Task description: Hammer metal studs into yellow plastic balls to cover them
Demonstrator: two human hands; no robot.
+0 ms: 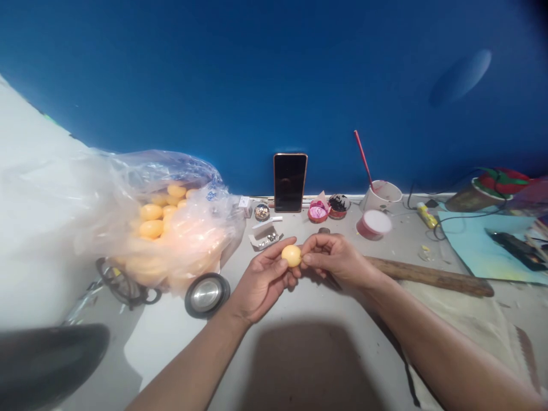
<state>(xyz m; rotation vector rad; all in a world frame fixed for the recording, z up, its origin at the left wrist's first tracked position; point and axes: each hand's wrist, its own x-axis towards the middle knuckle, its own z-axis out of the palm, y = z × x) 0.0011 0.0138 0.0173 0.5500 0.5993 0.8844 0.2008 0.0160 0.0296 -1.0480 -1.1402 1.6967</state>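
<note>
Your left hand cradles a small yellow ball, thumb and fingers closed around its left side. Your right hand meets it from the other side, fingertips pinched together against the ball's right edge. Ball sits above the bench, mid-width, a little forward of the back edge. Toward the left edge: a clear plastic bag full of more yellow balls, a round metal lid just beside it. Along the back edge: a dark phone propped upright, small dishes, a white cup with a red stick. A wooden stick lies right of your right hand.
</note>
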